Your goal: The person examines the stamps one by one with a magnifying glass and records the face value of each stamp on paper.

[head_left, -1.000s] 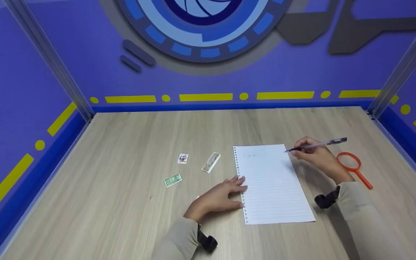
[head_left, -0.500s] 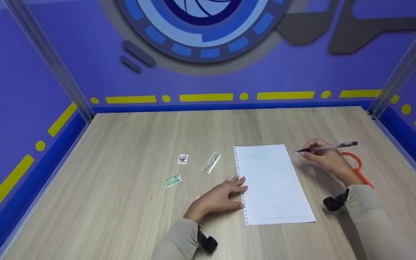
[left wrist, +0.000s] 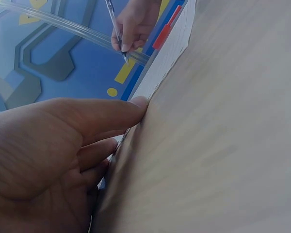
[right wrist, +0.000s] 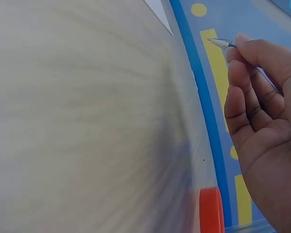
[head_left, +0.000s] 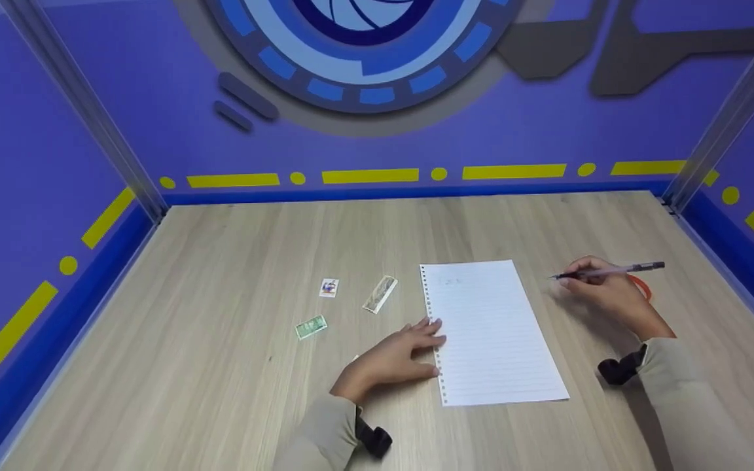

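Your right grip (head_left: 616, 297) pinches the pen (head_left: 640, 267) near its tip, above the surface (head_left: 220, 275), right of the paper (head_left: 491, 333) and apart from it. Your left grip (head_left: 389, 360) is spread, touching the paper's punched left edge.

No text is legible; marks (head_left: 452, 282) on the lined sheet (head_left: 496, 340) are too faint.

Plain beige sleeves (head_left: 688, 396), softly creased; at each cuff a black strap (head_left: 640, 357) bearing a stubby black camera (head_left: 614, 372).
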The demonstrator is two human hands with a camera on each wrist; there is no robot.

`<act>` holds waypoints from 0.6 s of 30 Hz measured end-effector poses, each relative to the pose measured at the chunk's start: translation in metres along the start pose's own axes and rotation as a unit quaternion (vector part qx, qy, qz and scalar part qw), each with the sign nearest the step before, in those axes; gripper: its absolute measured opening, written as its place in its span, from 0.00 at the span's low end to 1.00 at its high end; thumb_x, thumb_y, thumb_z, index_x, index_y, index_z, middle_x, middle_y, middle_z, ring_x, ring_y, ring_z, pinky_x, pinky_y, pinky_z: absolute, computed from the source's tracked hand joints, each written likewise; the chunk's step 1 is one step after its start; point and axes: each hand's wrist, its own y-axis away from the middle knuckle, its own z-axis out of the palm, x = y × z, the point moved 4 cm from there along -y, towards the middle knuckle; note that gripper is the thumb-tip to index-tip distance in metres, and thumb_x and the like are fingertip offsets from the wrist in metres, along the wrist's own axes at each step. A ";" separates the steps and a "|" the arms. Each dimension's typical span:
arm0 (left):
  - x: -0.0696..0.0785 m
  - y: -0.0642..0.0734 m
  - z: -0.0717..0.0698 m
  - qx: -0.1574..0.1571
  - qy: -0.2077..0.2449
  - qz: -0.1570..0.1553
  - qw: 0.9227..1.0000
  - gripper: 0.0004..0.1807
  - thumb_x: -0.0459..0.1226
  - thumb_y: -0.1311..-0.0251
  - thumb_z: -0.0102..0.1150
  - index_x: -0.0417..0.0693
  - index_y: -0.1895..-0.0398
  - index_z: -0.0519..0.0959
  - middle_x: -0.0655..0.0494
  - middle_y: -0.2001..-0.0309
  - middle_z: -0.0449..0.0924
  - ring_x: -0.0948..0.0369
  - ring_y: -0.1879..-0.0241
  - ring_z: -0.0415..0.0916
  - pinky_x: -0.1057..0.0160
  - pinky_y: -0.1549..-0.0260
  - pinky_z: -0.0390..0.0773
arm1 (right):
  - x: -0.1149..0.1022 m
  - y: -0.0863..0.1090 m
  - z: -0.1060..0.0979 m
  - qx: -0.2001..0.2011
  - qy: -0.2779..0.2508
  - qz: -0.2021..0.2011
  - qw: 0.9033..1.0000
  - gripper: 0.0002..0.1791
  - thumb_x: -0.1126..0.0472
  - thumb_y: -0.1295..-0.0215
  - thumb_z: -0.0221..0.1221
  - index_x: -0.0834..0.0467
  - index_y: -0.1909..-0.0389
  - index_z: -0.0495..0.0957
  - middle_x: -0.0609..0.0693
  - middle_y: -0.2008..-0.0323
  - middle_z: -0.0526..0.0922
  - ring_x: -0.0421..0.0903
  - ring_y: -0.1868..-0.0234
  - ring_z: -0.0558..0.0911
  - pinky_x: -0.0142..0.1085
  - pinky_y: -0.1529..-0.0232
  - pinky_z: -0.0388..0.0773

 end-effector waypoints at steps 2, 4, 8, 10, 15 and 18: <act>0.000 0.000 0.000 0.000 0.003 -0.001 1.000 0.30 0.40 0.42 0.63 0.44 0.35 0.70 0.56 0.26 0.56 0.59 0.24 0.46 0.59 0.25 0.45 | 0.002 0.001 -0.002 0.001 0.012 0.003 1.000 0.21 0.46 0.37 0.61 0.57 0.52 0.74 0.45 0.57 0.77 0.35 0.61 0.74 0.23 0.62 0.72; 0.000 0.000 0.000 0.001 0.003 -0.003 1.000 0.30 0.40 0.42 0.63 0.44 0.35 0.70 0.56 0.26 0.56 0.59 0.24 0.46 0.58 0.25 0.45 | 0.005 0.002 -0.002 0.000 0.019 0.009 1.000 0.21 0.45 0.36 0.60 0.56 0.52 0.74 0.46 0.56 0.77 0.35 0.59 0.74 0.22 0.61 0.71; -0.002 0.000 0.000 0.004 -0.004 -0.003 1.000 0.31 0.41 0.42 0.63 0.45 0.35 0.71 0.56 0.26 0.56 0.58 0.24 0.46 0.58 0.25 0.46 | 0.011 0.002 -0.002 -0.008 0.030 0.027 0.999 0.22 0.44 0.36 0.59 0.55 0.51 0.74 0.48 0.54 0.76 0.38 0.57 0.74 0.23 0.59 0.71; -0.002 0.000 0.000 0.004 -0.005 -0.002 1.000 0.31 0.41 0.42 0.63 0.45 0.34 0.70 0.57 0.26 0.55 0.58 0.24 0.46 0.59 0.25 0.46 | 0.013 0.003 -0.003 -0.009 0.032 0.036 0.999 0.22 0.43 0.36 0.59 0.54 0.50 0.73 0.49 0.54 0.76 0.40 0.58 0.74 0.24 0.61 0.72; 0.000 0.001 -0.001 0.004 0.002 0.001 1.000 0.31 0.41 0.42 0.63 0.45 0.34 0.71 0.57 0.26 0.56 0.58 0.24 0.46 0.59 0.25 0.46 | 0.017 0.005 -0.005 -0.008 0.020 0.039 0.999 0.22 0.44 0.37 0.60 0.55 0.50 0.73 0.47 0.55 0.76 0.39 0.60 0.74 0.25 0.63 0.74; 0.001 0.001 -0.001 0.003 0.001 0.005 1.000 0.30 0.41 0.42 0.62 0.45 0.34 0.71 0.56 0.26 0.56 0.58 0.24 0.46 0.59 0.25 0.46 | 0.019 0.007 -0.006 -0.006 0.018 0.032 0.999 0.23 0.44 0.38 0.61 0.55 0.50 0.74 0.44 0.55 0.77 0.34 0.59 0.74 0.20 0.61 0.72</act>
